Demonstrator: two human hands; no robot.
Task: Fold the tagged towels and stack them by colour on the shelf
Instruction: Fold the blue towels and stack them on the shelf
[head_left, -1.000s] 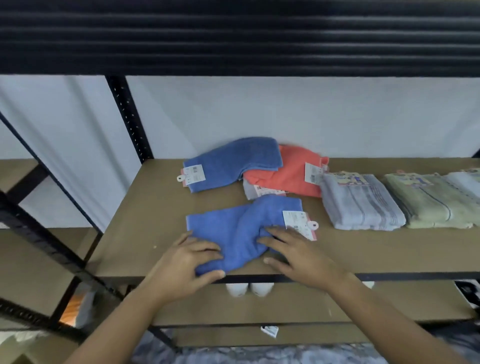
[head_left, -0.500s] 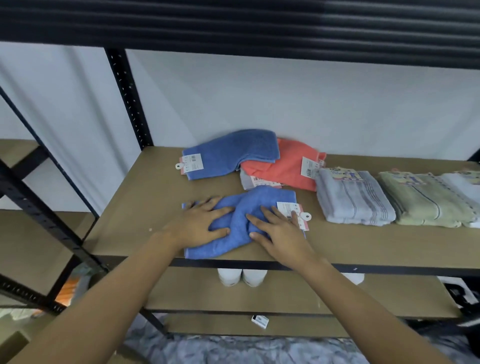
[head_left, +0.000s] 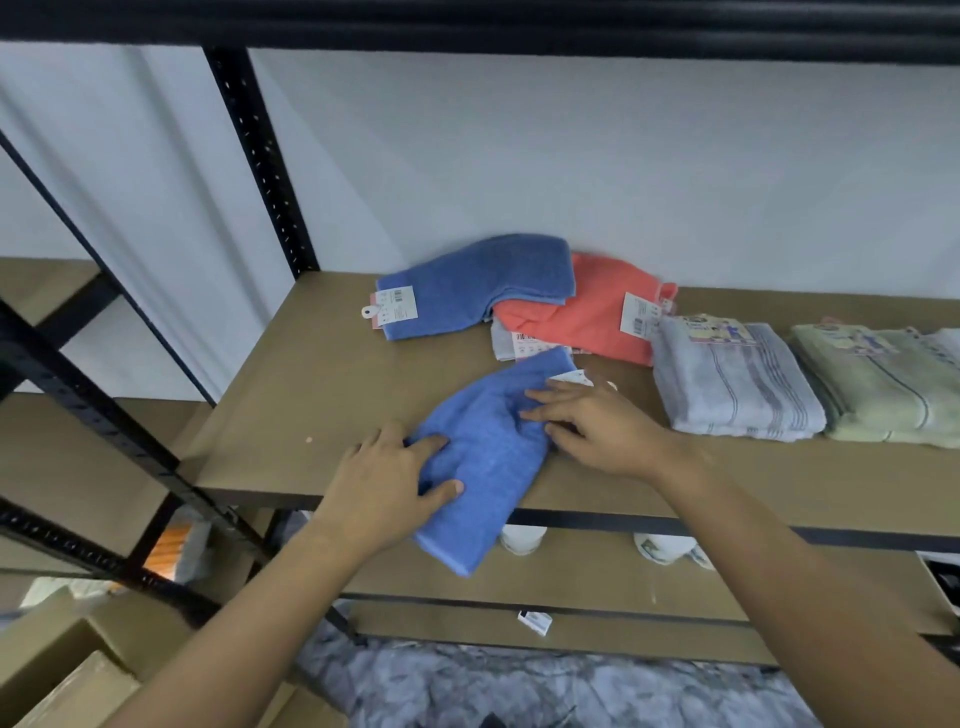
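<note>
A blue tagged towel (head_left: 488, 457) lies slanted on the brown shelf board (head_left: 311, 374), and its near end hangs over the front edge. My left hand (head_left: 384, 493) rests on its left side with thumb and forefinger on top. Over the towel's far right part, my right hand (head_left: 597, 431) has its fingers on the cloth beside the white tag (head_left: 571, 376), with the thumb pinching the right edge. A second blue towel (head_left: 478, 286) lies at the back, overlapping a coral towel (head_left: 587, 317).
A folded grey striped towel (head_left: 727, 379) and a pale green one (head_left: 883, 384) sit to the right. A black upright post (head_left: 260, 156) stands at the back left. White cups (head_left: 522, 538) are on the lower shelf, cardboard boxes (head_left: 62, 665) at bottom left.
The near blue towel has turned from lying across the shelf to slanting, and its near end now hangs over the front edge. Both hands stayed on it; the right moved toward the tag end.
</note>
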